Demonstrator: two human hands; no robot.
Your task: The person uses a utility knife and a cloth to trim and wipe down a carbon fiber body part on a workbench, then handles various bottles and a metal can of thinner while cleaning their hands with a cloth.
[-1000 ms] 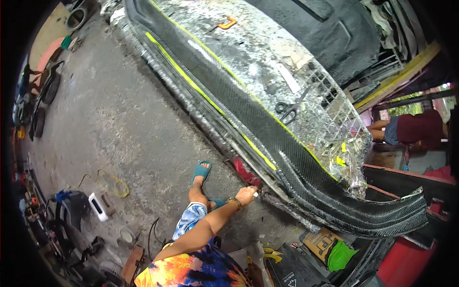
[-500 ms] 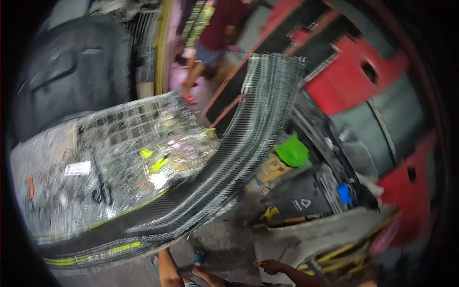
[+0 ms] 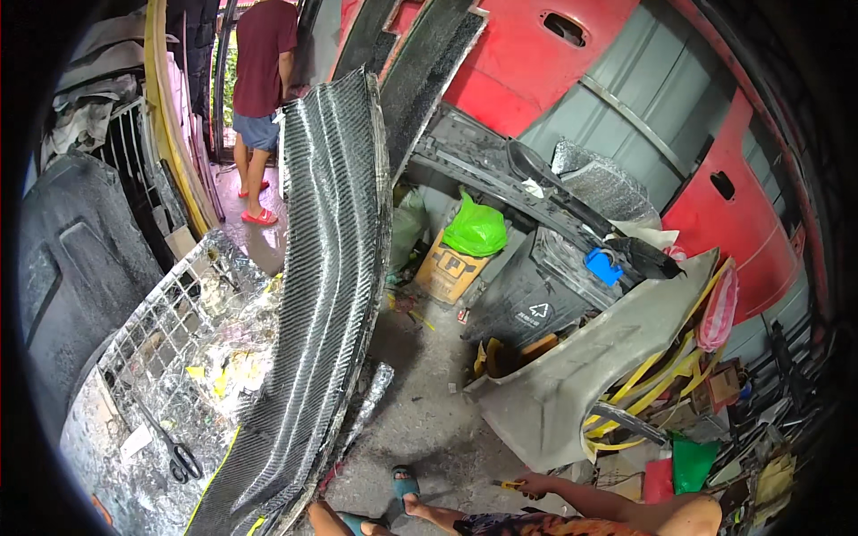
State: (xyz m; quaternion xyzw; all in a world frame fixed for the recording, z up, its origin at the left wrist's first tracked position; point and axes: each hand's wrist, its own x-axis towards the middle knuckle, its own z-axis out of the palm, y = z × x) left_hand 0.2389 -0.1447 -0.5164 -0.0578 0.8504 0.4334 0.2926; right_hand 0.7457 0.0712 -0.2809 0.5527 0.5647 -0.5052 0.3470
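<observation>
A long, curved black panel with a glossy carbon-fibre weave (image 3: 326,223) rises from the lower left across the middle, its lower part over the worktable. My left forearm (image 3: 327,520) reaches to the panel's near right edge. The left hand's fingers are hidden there. Low and right of centre, my right hand (image 3: 534,486) is closed around a small yellow utility knife (image 3: 510,484), held apart from the panel. Black-handled scissors (image 3: 184,463) lie on the littered worktable (image 3: 98,438), left of the panel.
Right of the panel stand a cardboard box (image 3: 447,270) with a green bag (image 3: 476,228) and a dark bin (image 3: 536,290). A grey moulded panel (image 3: 581,380) leans nearer me. Red body panels (image 3: 733,214) line the wall. Another person (image 3: 261,80) stands at the back left.
My view has turned and steadied. The carbon-fibre panel now stands more upright in the picture, and the worktable appears further left. The right hand still holds the knife.
</observation>
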